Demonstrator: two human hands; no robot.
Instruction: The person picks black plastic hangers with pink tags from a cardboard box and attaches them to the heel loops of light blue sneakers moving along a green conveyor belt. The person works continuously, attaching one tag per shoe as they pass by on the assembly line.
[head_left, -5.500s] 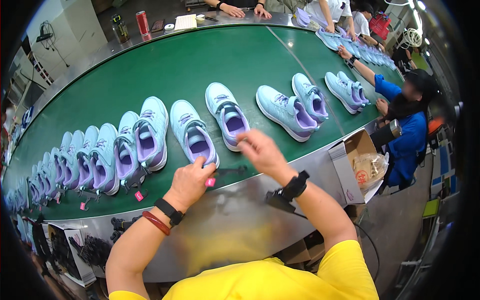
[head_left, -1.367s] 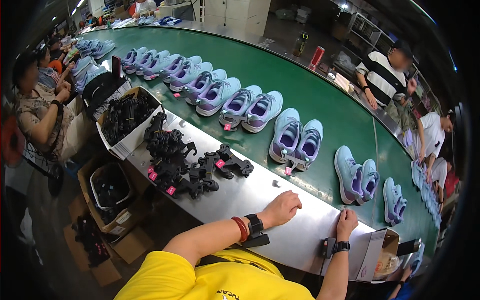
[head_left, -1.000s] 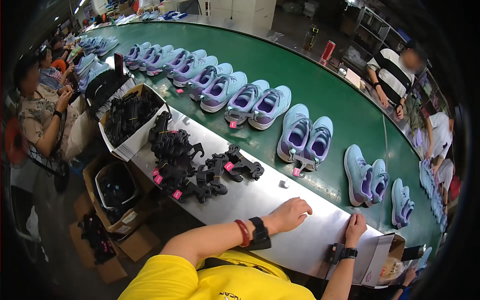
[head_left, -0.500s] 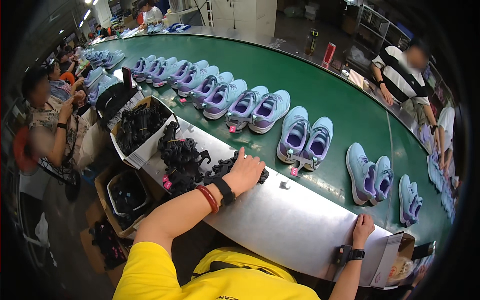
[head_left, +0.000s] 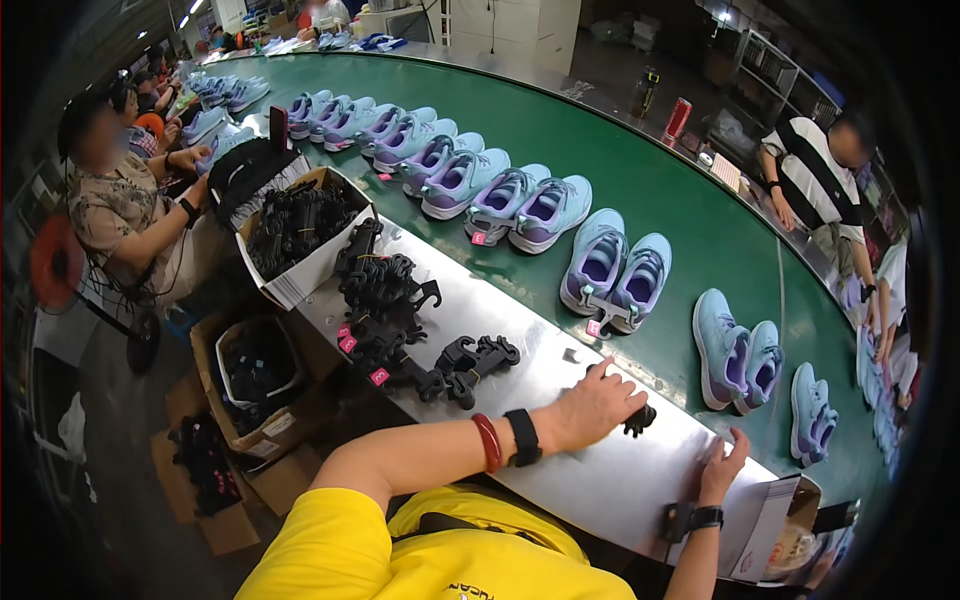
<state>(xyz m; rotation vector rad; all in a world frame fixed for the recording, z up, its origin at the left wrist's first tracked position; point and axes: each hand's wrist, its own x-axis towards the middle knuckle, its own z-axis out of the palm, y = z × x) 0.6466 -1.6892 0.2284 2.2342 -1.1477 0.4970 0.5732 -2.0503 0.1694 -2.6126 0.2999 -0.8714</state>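
My left hand point(head_left: 598, 408) is closed over a small bunch of black plastic shoe hangers point(head_left: 640, 421) above the metal ledge; their ends stick out beside the fingers. My right hand point(head_left: 722, 466) is at the ledge's right part, fingers loosely bent and apart, with nothing visible in it. Beyond it stands a pair of light-blue and purple sneakers point(head_left: 722, 345). A pair further left point(head_left: 600, 262) is joined by a hanger with a pink tag point(head_left: 594, 327). More black hangers point(head_left: 476, 365) lie piled on the ledge to the left.
A long green conveyor belt point(head_left: 480, 115) carries a row of sneaker pairs. At left stand a white box of hangers point(head_left: 300, 226) and cartons point(head_left: 243, 385) below. Another open box point(head_left: 790, 520) is at the right end. Co-workers point(head_left: 815, 175) stand or sit along both sides.
My left hand has moved right from the hanger pile, bringing a bunch of shoe hangers along the ledge. My right hand's fingers have loosened. The view has shifted slightly.
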